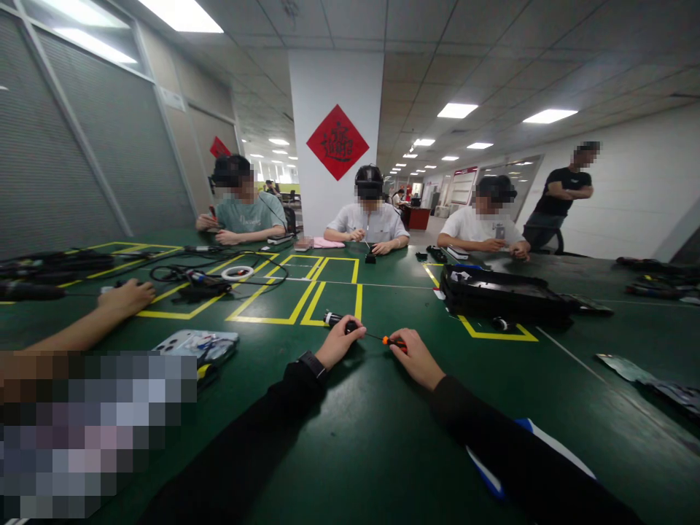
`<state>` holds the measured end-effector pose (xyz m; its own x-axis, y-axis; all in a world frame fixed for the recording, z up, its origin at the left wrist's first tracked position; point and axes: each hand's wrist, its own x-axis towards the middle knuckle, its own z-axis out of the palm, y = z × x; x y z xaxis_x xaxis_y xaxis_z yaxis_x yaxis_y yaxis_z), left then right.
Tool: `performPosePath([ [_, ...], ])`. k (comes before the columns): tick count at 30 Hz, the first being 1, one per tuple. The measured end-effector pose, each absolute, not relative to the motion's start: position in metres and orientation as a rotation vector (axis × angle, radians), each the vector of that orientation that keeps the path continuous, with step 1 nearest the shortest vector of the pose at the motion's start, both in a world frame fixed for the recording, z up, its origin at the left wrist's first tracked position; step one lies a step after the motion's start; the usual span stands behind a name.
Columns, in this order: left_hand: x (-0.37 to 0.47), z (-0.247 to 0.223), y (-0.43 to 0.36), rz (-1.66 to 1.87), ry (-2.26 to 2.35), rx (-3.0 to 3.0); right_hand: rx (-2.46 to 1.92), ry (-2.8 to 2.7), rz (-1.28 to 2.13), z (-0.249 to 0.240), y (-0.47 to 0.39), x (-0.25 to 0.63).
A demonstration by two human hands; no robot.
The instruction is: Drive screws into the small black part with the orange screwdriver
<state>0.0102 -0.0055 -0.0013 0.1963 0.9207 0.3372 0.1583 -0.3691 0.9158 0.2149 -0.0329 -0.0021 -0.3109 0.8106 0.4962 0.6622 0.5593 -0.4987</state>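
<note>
Over the middle of the green table, my left hand (337, 344) is closed around a small black cylindrical part (331, 319) with a pale band at its far end. My right hand (414, 357) grips a screwdriver (389, 341) with an orange and black handle. Its thin shaft points left, toward the part in my left hand. Whether the tip touches the part is too small to tell. My fingers cover much of both things. A dark band sits on my left wrist.
Right of my hands lies a black open case (503, 292) with a small cylinder (500, 324) beside it. Cables (202, 281) and yellow tape outlines cover the left side. A neighbour's arm (109, 310) reaches in from the left, near a tray (197, 344). Several people sit opposite.
</note>
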Motion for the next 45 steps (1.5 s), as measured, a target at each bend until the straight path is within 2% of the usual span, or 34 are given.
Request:
performPosePath([
  [20,0.0097,-0.0007,-0.0062,1.262,0.996,1.693,-1.177,-2.022,0.402,0.0003,-0.0339,0.2144],
  [39,0.0076,-0.0040,-0.0030,1.289,1.028,1.720,-1.193,-2.039,0.387,0.0009,-0.0327,0.2141],
  [45,0.0082,-0.0010,-0.0063,1.264,1.070,1.717,-1.138,-1.971,0.533,-0.0003,-0.0350,0.2172],
])
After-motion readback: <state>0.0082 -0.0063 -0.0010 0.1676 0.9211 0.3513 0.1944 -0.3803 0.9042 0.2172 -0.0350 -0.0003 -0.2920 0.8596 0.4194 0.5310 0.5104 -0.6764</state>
